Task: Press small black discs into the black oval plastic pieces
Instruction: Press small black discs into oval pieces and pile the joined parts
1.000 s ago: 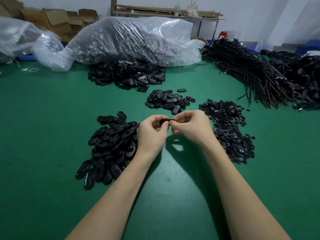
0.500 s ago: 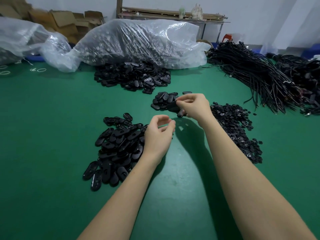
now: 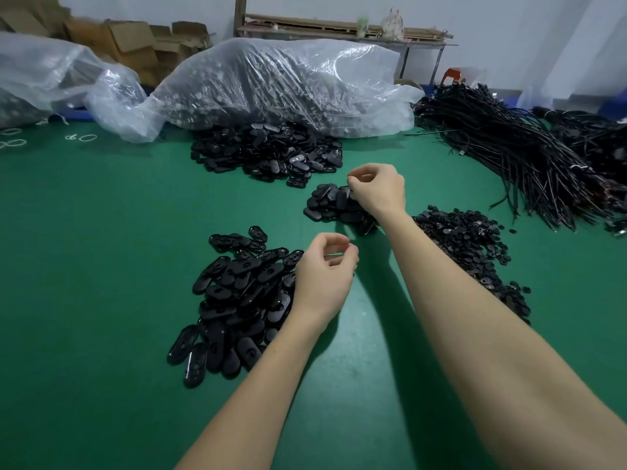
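Right hand (image 3: 378, 191): forearm extended forward, fingers curled downward, thumb and forefinger close together. Left hand (image 3: 324, 276): nearer the body, fingers loosely curled, thumb opposing forefinger, nothing visibly held.

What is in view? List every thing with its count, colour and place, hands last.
Near pile of oval pieces: one, black, front left on table.
Small pile of oval pieces: one, black, centre, under right hand.
Far pile of oval pieces: one, black, by bag.
Disc pile: one, black, right of right arm.
Plastic bag: one, clear, back centre.
Cable bundles: black, far right.
Table: one, green.
Left hand: empty, fingers loosely curled.
Right hand: fingers curled, on small pile.
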